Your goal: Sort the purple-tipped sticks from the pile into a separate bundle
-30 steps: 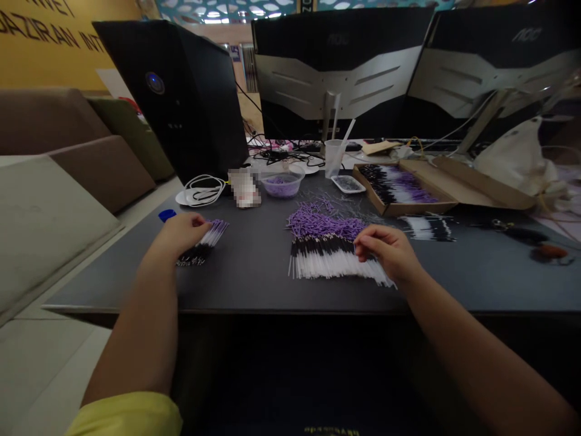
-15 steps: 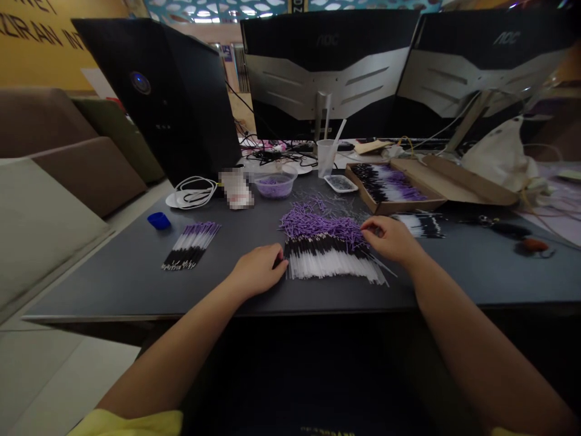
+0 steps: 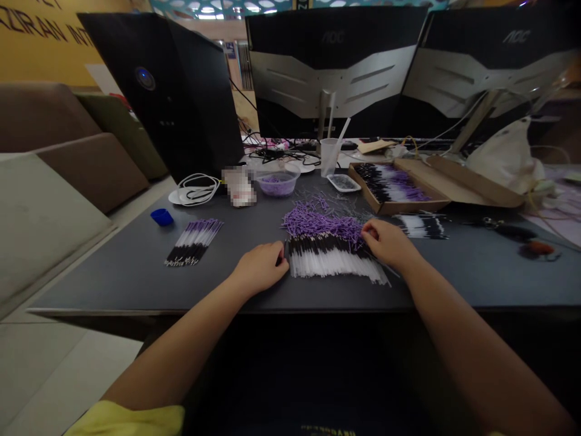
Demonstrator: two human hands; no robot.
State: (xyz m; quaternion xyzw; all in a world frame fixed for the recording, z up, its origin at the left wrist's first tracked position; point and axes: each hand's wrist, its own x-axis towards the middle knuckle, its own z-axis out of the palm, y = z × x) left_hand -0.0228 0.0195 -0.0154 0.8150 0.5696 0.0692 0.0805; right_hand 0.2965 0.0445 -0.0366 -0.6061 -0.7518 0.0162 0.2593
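Note:
A row of thin black-and-white sticks (image 3: 336, 261) lies side by side on the dark table. Against its far edge is a heap of small purple stick-like pieces (image 3: 313, 219). My left hand (image 3: 259, 266) rests at the row's left end, fingers curled and thumb tip close to the index finger; whatever they hold is hidden. At the heap's right edge, my right hand (image 3: 388, 242) has thumb and fingertips pinched together among the purple pieces. I cannot make out what is in that pinch.
To the left lie a bundle of purple, white and black sticks (image 3: 194, 242) and a blue cap (image 3: 162, 217). Behind stand a clear tub (image 3: 278, 184), a small white tray (image 3: 345, 183), a plastic cup (image 3: 328, 158) and an open cardboard box (image 3: 408, 209) of sticks.
The whole view has shifted slightly. Both hands stay in nearly the same places by the row and heap, the right fingertips drawn a little closer together.

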